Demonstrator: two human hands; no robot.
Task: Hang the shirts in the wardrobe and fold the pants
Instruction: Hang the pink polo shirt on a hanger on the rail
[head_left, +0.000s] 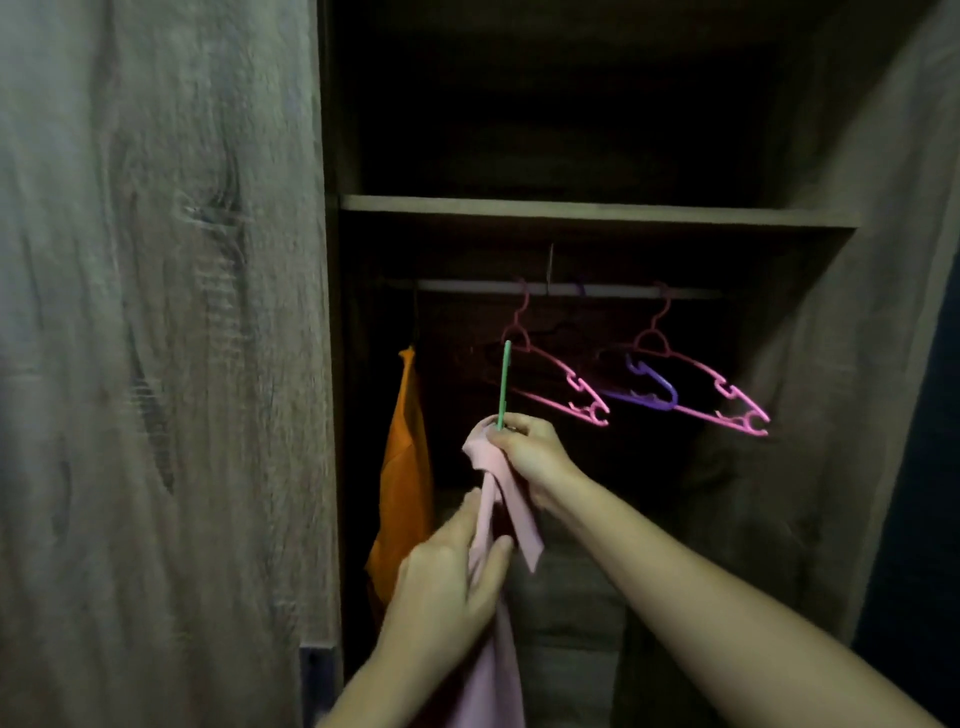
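- Right hand (524, 452) fingers curl around green hanger (503, 384) and pink shirt (498, 519) top.
- Left hand (447, 577) fingers pinch the shirt below.
- Rail (571, 288) above them.

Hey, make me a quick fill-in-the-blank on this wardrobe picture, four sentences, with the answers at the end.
1. The hanger gripped by the right hand is coloured ____.
2. The garment hanging at the left end of the rail is ____.
3. The empty hanger between the two pink hangers is ____.
4. The left hand holds the ____ shirt lower down.

Missing words: green, orange, purple, pink.
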